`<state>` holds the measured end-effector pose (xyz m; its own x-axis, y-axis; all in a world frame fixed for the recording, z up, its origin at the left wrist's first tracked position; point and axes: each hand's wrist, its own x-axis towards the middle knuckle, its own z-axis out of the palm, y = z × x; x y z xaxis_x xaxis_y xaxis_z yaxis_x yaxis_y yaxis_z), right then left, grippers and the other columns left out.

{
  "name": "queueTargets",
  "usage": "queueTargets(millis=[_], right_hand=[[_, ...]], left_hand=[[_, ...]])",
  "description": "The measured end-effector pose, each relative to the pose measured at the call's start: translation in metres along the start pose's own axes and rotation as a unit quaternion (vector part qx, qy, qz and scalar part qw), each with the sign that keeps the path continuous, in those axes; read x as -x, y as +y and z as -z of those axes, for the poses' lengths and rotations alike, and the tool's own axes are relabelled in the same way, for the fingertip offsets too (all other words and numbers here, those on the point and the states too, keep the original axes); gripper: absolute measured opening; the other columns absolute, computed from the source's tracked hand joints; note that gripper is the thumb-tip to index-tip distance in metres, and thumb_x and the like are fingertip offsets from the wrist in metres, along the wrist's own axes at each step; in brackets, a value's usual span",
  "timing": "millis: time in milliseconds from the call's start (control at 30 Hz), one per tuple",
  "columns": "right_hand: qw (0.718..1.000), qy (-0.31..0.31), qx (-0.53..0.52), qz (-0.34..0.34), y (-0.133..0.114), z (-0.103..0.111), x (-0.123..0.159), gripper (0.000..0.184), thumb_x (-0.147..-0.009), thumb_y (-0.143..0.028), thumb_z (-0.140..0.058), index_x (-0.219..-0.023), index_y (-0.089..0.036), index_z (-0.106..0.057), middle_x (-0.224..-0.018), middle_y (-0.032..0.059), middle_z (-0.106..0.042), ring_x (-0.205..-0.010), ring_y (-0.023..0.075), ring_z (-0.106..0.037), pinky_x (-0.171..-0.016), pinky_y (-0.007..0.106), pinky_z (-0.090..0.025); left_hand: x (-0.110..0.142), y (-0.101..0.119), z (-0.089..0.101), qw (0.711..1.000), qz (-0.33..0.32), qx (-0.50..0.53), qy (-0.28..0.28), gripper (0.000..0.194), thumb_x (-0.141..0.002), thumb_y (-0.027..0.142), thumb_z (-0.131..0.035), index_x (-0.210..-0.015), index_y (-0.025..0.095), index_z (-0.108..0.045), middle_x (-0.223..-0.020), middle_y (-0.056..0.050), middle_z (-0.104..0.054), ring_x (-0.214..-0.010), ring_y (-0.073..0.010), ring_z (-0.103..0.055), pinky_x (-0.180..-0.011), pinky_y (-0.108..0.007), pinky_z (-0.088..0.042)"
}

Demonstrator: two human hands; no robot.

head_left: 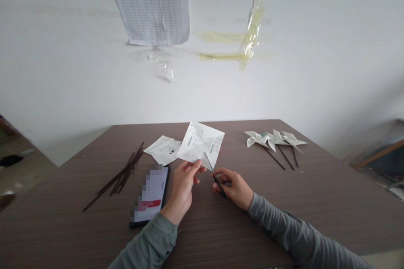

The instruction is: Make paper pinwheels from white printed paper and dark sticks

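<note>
My left hand pinches the near corner of a creased, printed square of paper and holds it up off the brown table. My right hand grips small dark-handled scissors, whose blades point up into the paper's lower edge. Both sleeves are grey-green.
A phone lies just left of my left hand. Several thin dark sticks lie further left. Loose printed sheets rest behind the phone. Finished paper pinwheels on sticks lie at the back right. A chart is taped to the wall.
</note>
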<state>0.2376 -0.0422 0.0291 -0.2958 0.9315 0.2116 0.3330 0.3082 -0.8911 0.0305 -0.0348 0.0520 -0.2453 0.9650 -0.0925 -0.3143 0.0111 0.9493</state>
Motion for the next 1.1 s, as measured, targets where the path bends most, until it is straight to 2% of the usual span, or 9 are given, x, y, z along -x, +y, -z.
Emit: queueTargets(millis=[100,167,333,633,833,1100], right_hand=[[0.998,-0.031,-0.046,-0.028,-0.001,0.001,0.0,0.056,-0.088,-0.085,-0.097,-0.107,-0.033,-0.089,-0.081,0.0096,-0.092,-0.079,0.0447,-0.093,-0.092,0.06,-0.077],[0.997,-0.029,-0.055,-0.036,-0.003,0.002,0.0,0.056,-0.086,-0.085,-0.099,-0.106,-0.033,-0.088,-0.08,0.009,-0.092,-0.079,0.0442,-0.092,-0.094,0.06,-0.076],[0.996,-0.035,-0.075,-0.043,-0.006,0.003,0.0,0.059,-0.083,-0.085,-0.102,-0.106,-0.032,-0.089,-0.081,0.0094,-0.093,-0.076,0.0422,-0.09,-0.086,0.057,-0.076],[0.993,-0.038,-0.09,-0.063,-0.008,0.003,-0.001,0.068,-0.076,-0.091,-0.106,-0.105,-0.033,-0.086,-0.083,0.0091,-0.093,-0.081,0.0427,-0.09,-0.086,0.057,-0.075],[0.992,-0.034,-0.1,-0.064,-0.006,0.001,-0.001,0.066,-0.076,-0.088,-0.107,-0.105,-0.033,-0.085,-0.081,0.0083,-0.091,-0.077,0.0406,-0.089,-0.083,0.055,-0.074],[0.992,-0.028,-0.103,-0.069,-0.011,0.002,0.0,0.063,-0.076,-0.086,-0.107,-0.104,-0.033,-0.085,-0.081,0.0089,-0.091,-0.08,0.0429,-0.091,-0.084,0.057,-0.077]], left_hand=[[-0.001,0.0,0.0,1.0,0.002,-0.006,-0.002,0.036,-0.067,0.039,-0.111,-0.085,0.022,-0.084,-0.087,-0.006,-0.093,-0.074,-0.0235,-0.088,-0.054,-0.023,-0.039],[-0.002,0.001,0.001,1.0,0.002,-0.011,-0.003,0.038,-0.067,0.04,-0.112,-0.084,0.023,-0.083,-0.086,-0.006,-0.093,-0.074,-0.0239,-0.088,-0.053,-0.024,-0.038],[-0.001,0.002,0.001,1.0,-0.004,-0.009,-0.005,0.044,-0.06,0.046,-0.113,-0.084,0.022,-0.083,-0.087,-0.007,-0.093,-0.074,-0.0248,-0.088,-0.054,-0.024,-0.037],[-0.001,0.0,0.002,1.0,-0.001,-0.013,-0.008,0.037,-0.066,0.04,-0.111,-0.083,0.023,-0.083,-0.09,-0.008,-0.094,-0.076,-0.025,-0.089,-0.053,-0.024,-0.037],[-0.001,0.001,0.002,1.0,0.009,-0.008,-0.012,0.041,-0.063,0.04,-0.114,-0.087,0.021,-0.088,-0.09,-0.007,-0.095,-0.076,-0.0241,-0.089,-0.054,-0.024,-0.037],[0.0,0.001,0.002,1.0,0.011,-0.013,-0.011,0.046,-0.059,0.043,-0.117,-0.082,0.022,-0.084,-0.085,-0.007,-0.092,-0.075,-0.0251,-0.09,-0.053,-0.023,-0.036]])
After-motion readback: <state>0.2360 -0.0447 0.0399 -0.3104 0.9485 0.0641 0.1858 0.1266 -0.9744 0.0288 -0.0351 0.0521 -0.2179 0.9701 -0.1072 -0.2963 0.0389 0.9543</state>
